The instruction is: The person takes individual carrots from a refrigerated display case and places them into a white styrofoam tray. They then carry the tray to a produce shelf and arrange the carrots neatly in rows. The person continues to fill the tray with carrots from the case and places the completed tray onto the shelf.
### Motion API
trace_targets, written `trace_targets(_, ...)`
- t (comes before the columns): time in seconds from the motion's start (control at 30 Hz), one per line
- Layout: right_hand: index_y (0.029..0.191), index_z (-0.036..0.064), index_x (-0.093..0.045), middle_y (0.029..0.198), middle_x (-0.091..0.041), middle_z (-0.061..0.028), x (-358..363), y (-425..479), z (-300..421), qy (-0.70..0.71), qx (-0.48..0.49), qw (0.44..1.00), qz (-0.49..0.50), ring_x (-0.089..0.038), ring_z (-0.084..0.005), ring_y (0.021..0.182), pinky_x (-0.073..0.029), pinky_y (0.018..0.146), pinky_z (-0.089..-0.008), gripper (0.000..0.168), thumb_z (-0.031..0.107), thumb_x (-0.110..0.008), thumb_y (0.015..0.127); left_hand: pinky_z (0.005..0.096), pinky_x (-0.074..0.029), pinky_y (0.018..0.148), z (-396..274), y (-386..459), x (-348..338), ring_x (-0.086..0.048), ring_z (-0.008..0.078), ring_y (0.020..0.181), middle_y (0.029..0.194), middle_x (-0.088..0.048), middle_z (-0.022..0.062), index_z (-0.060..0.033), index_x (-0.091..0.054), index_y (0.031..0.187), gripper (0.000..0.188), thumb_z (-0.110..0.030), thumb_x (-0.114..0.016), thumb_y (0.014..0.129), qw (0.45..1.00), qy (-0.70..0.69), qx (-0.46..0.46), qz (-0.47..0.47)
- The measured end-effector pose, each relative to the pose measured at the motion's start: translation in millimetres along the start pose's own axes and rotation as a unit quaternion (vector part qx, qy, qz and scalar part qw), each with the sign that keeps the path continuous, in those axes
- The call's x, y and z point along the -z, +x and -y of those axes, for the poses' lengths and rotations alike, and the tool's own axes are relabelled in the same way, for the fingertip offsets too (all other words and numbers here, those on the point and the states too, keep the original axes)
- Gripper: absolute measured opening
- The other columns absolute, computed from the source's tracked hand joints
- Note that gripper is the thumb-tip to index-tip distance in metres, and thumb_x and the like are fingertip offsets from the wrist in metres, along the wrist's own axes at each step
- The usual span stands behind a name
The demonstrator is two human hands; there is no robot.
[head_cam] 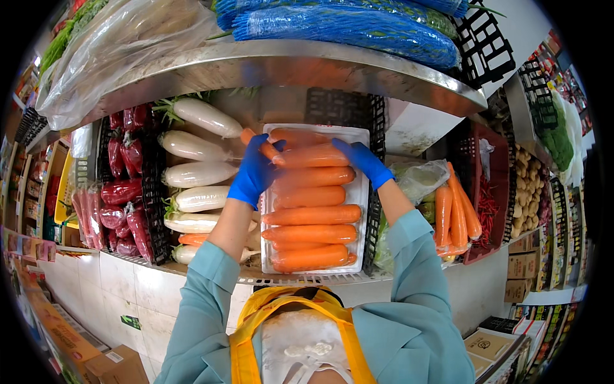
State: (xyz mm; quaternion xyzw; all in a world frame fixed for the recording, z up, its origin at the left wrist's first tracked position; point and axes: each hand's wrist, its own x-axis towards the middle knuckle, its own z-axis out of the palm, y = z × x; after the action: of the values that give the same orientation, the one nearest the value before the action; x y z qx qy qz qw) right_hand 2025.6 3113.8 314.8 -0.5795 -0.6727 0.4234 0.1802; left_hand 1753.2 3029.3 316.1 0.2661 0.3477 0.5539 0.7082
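My left hand [255,169], in a blue glove, grips a small carrot [264,148] that lies slantwise across its fingers. At the right, my gloved right hand [367,161] has its fingers around the thick end of a large wrapped carrot [314,155]. That carrot lies crosswise near the far end of a white foam tray [363,216]. Several more wrapped carrots [312,214] are laid in a column down the tray. Another carrot [304,138], partly blurred, sits behind the held one. White radishes [201,174] form a column just left of my left hand.
A steel shelf edge [288,60] crosses above the tray, bearing blue-netted produce [340,33]. Wrapped eggplants [122,192] fill the far left crate. Loose carrots [455,211], a red crate [496,182] with chillies and potatoes [525,192] are to the right.
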Motion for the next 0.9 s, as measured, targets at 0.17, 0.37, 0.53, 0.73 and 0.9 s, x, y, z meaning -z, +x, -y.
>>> trace_targets(0.17, 0.099, 0.001, -0.061, 0.102, -0.061, -0.0165, -4.9, -10.7, 28.7, -0.245, 0.009, 0.969, -0.043, -0.059, -0.0299, 0.088, -0.045, 0.078, -0.035, 0.049, 0.046, -0.043, 0.087, 0.0358, -0.04, 0.087, -18.9, -13.2, 11.2, -0.051, 0.0231, 0.101, 0.105, -0.058, 0.0128, -0.005, -0.054, 0.11, 0.042, -0.037, -0.05, 0.082, 0.973, 0.131, -0.014, -0.191)
trace_targets(0.37, 0.109, 0.003, -0.055, 0.115, -0.054, -0.0188, -5.8, 5.8, 0.4, -0.228, 0.137, 0.963, -0.035, -0.056, -0.0321, 0.096, -0.044, 0.082, -0.0349, 0.047, 0.043, -0.044, 0.088, 0.0288, -0.048, 0.063, -30.0, -17.4, 14.9, -0.06, 0.0202, 0.074, 0.085, -0.061, 0.0104, 0.0, -0.056, 0.098, 0.03, -0.023, -0.059, 0.079, 0.982, 0.131, -0.032, -0.128)
trace_targets(0.53, 0.104, -0.008, -0.054, 0.102, -0.057, -0.029, -26.4, 3.1, -10.2, 0.091, 0.039, 0.992, -0.077, -0.055, -0.0365, 0.098, -0.043, 0.084, -0.0351, 0.067, 0.055, -0.044, 0.083, 0.0263, -0.045, 0.056, -10.9, -6.2, 0.2, -0.055, 0.014, 0.064, 0.077, -0.059, 0.0067, -0.0001, -0.057, 0.095, 0.027, -0.02, -0.061, 0.078, 0.969, 0.222, -0.034, -0.099)
trace_targets(0.73, 0.11, -0.007, -0.05, 0.106, -0.054, -0.0306, -23.9, -3.1, -16.0, -0.042, 0.038, 0.991, -0.12, -0.052, -0.041, 0.1, -0.041, 0.087, -0.0408, 0.072, 0.059, -0.039, 0.083, 0.025, -0.043, 0.056, -8.1, 5.5, -13.1, -0.052, 0.0114, 0.063, 0.075, -0.057, 0.0038, -0.0014, -0.057, 0.091, 0.021, -0.017, -0.061, 0.078, 0.982, 0.13, -0.03, -0.136)
trace_targets(0.9, 0.115, -0.004, -0.048, 0.109, -0.054, -0.0259, -17.3, -28.4, 14.4, -0.143, 0.096, 0.958, -0.228, -0.052, -0.0361, 0.102, -0.041, 0.087, -0.0394, 0.058, 0.046, -0.048, 0.085, 0.0267, -0.044, 0.064, -25.3, -5.6, -19.9, -0.052, 0.011, 0.071, 0.082, -0.058, 0.0042, -0.0012, -0.056, 0.094, 0.022, -0.012, -0.063, 0.076, 0.892, 0.388, -0.185, -0.143)
